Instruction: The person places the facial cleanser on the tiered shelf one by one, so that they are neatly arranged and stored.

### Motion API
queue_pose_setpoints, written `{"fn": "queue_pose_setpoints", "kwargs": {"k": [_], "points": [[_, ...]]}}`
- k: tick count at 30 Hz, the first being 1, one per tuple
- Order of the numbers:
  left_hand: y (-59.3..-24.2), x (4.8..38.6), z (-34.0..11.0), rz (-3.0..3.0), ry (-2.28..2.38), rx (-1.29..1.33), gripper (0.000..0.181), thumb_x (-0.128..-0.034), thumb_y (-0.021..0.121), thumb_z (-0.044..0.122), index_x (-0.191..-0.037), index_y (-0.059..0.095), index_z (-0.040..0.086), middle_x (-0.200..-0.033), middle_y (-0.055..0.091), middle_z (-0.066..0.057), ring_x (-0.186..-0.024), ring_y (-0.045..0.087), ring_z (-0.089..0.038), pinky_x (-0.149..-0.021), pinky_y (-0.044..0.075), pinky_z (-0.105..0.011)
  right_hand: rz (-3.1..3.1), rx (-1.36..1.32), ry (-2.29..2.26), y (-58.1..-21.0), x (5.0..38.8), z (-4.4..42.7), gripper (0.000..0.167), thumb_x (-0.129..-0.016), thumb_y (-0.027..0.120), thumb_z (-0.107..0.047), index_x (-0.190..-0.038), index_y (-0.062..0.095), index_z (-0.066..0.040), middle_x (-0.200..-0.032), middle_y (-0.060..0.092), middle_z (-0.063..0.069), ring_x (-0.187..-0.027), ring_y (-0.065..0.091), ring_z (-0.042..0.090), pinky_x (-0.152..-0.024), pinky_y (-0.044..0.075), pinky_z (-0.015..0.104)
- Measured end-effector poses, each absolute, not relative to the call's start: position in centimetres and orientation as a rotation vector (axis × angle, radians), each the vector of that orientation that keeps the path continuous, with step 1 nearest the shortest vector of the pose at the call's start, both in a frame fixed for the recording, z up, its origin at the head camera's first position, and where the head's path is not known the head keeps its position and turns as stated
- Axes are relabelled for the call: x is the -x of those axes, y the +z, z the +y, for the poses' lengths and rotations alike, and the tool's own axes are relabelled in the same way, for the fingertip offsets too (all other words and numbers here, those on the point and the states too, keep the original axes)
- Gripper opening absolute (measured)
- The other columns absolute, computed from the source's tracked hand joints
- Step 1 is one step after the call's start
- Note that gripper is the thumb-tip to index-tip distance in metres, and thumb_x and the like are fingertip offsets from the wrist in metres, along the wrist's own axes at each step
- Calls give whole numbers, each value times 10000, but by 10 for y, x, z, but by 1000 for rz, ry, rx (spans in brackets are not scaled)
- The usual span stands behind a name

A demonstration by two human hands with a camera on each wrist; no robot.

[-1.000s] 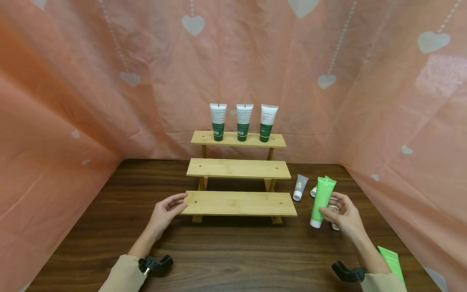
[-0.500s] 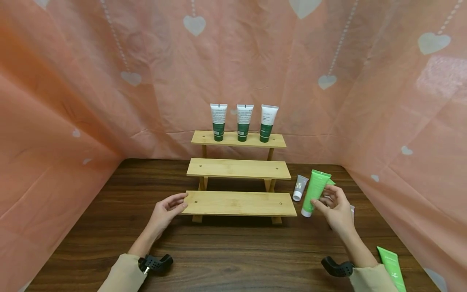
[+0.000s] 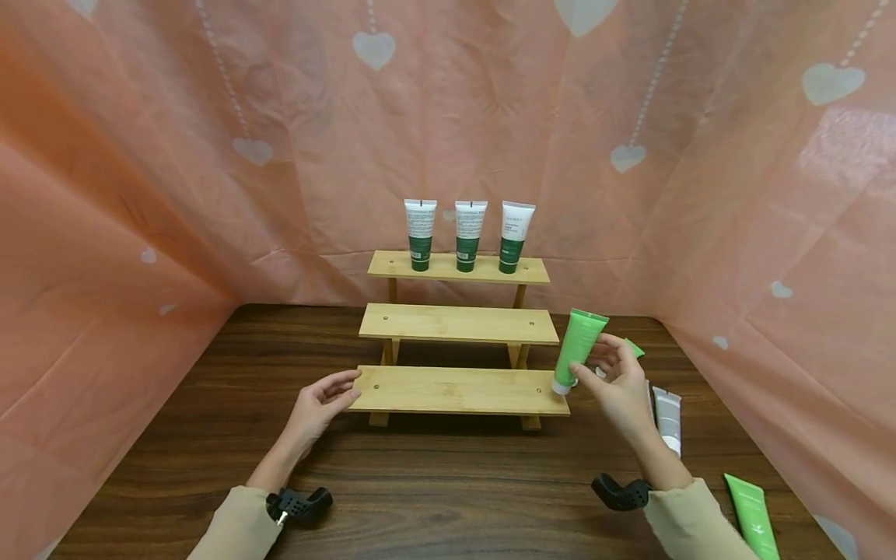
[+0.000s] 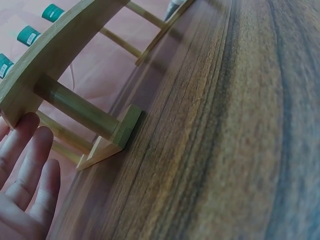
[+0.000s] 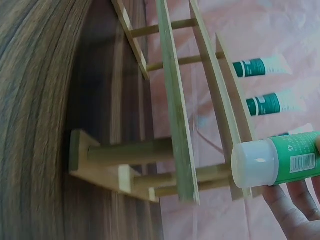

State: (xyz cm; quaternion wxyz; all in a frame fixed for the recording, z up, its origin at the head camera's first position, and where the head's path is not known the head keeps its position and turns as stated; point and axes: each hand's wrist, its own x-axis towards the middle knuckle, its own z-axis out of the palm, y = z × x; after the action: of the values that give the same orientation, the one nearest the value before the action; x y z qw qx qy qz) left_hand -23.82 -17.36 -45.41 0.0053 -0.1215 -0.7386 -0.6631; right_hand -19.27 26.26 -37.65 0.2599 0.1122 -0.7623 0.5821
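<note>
One green tube [image 3: 580, 346] pinched in right fingers [image 3: 586, 376], cap [image 3: 561, 388] jutting below; left fingers [image 3: 336, 380], relaxed, at shelf [image 3: 455, 390] end.

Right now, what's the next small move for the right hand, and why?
Probably bring the green tube leftward over the middle shelf, cap down: the right hand holds it cap-lowest near the right end of the rack, and three white-and-green tubes stand cap-down on the top shelf.
</note>
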Motion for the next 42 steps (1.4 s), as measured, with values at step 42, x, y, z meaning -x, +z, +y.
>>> {"fn": "queue_pose_setpoints", "kwargs": {"k": [42], "points": [[-468,244,-174,-2265,-2072,352,415,-845,695,277,-1214,610,107,-1098,625,-116,-911,624,-167,-737,523,-366,-2021,-610,1858,-361,256,160,487,-829,669,29,-1240,410,-13,-1084,559,203,-980,558,242,-774,515,305]]}}
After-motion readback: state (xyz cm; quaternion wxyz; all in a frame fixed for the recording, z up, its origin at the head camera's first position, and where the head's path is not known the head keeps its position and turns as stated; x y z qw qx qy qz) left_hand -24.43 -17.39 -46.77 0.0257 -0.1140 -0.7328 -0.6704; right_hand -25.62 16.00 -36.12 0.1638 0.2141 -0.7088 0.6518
